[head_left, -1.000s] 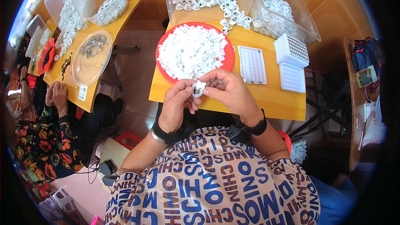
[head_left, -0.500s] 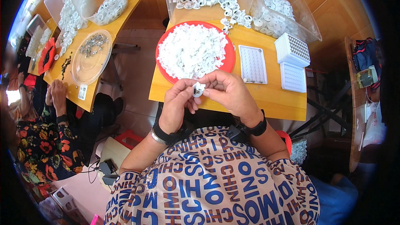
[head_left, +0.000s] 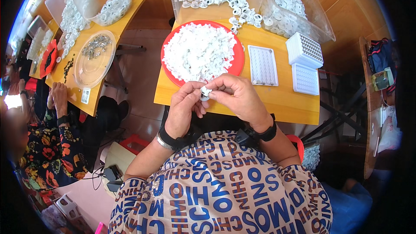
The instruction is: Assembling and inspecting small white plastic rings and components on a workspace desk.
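- Head view, far left: a co-worker's hands [head_left: 56, 97] at the near edge of a second table [head_left: 134, 6], beside a clear round dish of small metal parts [head_left: 93, 56].
- Left hand [head_left: 182, 112]: fingers closed, pinching a small white plastic piece [head_left: 205, 92] just off the near edge of the yellow table [head_left: 277, 99].
- Right hand [head_left: 240, 97]: fingertips closed on the same piece from the other side.
- Red tray [head_left: 237, 60]: heaped with similar white parts, just beyond the hands.
- White grid trays: one flat [head_left: 263, 65], two stacked ones [head_left: 304, 50] toward the right edge.
- Clear bins of white rings [head_left: 294, 15] along the far edge.
- Step, as judged: fitting or checking one piece; next calls for a fine, aligned two-handed press.
- Hidden: the piece's shape and any second part between the fingertips cannot be made out.
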`<state>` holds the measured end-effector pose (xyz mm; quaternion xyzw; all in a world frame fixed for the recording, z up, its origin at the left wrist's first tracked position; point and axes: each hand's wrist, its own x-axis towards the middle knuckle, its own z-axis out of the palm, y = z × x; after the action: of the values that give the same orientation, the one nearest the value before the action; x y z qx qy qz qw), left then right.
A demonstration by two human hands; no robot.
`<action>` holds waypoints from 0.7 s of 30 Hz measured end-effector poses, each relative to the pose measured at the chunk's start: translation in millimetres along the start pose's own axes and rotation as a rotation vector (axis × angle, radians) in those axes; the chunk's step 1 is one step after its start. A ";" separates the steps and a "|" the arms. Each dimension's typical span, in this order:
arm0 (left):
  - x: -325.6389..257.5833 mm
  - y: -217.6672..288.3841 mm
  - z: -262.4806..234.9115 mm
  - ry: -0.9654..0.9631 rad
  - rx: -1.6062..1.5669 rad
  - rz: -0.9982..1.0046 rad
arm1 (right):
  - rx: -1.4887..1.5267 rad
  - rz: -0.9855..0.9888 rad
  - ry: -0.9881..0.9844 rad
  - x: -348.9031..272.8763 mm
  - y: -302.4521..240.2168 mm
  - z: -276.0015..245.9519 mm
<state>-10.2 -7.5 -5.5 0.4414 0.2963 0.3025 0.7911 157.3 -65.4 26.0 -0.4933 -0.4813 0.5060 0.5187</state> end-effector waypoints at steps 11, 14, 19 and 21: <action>0.9 2.2 1.5 -0.015 -0.009 -0.058 | -0.083 -0.043 0.202 6.1 11.0 -6.5; 1.7 1.6 -1.5 -0.019 -0.064 -0.089 | 0.085 0.073 0.141 8.4 13.5 -7.3; 2.1 1.9 -3.5 -0.008 -0.090 -0.089 | 0.213 0.149 0.101 9.9 19.8 -7.2; 2.2 2.1 -4.0 -0.008 -0.091 -0.090 | 0.220 0.165 0.093 10.2 21.4 -7.7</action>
<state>-12.2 -2.9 -5.8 0.3925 0.2988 0.2779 0.8243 164.2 -55.4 4.2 -0.4942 -0.3562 0.5732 0.5480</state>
